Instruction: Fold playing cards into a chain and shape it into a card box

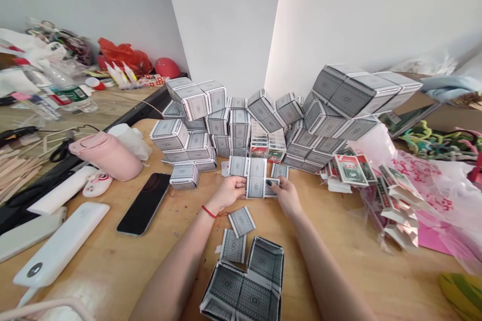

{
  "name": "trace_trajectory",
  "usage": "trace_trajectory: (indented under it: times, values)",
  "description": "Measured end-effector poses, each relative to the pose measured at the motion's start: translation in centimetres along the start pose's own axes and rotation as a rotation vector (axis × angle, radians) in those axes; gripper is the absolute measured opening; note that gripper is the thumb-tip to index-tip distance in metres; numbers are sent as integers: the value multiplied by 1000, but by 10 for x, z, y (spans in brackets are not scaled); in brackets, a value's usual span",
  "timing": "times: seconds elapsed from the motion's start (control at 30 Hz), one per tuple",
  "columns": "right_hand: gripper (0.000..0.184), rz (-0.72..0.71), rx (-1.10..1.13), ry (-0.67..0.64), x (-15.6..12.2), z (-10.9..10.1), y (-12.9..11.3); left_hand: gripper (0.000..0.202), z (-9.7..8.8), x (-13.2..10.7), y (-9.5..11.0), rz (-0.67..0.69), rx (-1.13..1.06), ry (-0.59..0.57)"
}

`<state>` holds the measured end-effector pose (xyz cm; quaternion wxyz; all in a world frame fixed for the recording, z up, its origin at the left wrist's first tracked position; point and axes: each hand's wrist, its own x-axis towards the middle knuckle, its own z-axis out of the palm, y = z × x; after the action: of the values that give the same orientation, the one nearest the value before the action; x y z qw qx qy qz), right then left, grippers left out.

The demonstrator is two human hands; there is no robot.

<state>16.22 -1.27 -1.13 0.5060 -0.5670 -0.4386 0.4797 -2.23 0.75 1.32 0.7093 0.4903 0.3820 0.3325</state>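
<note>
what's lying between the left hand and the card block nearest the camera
In the head view, two patterned cards lie between the left hand and the card block.

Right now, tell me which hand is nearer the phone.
Left. The left hand is to the right of the phone; the right hand is farther right.

In the middle of the frame, the cards (256,178) look like stiff printed paper, rather smooth, with little shine. The table top (120,271) is light wood, smooth, softly shining. At the left, the phone (144,203) has a dark glossy face; the power bank (64,243) looks like smooth white plastic, and the pink container (109,155) is matt. At the upper left, the red bag (126,57) is thin, crinkled plastic. At the right, the coloured stems (437,143) look fuzzy.
</note>
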Motion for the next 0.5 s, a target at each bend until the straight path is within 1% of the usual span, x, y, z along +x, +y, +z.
trace_trajectory:
  times: [0.13,0.27,0.5]
  values:
    - [30,-46,-118,14,1,1,5,24,3,1,-2,10,-12,24]
    - [29,-64,-153,-6,1,1,7,21,5,2,-4,3,-10,40]
    - [26,-73,-223,2,-2,1,0,26,6,2,-4,9,-23,40]
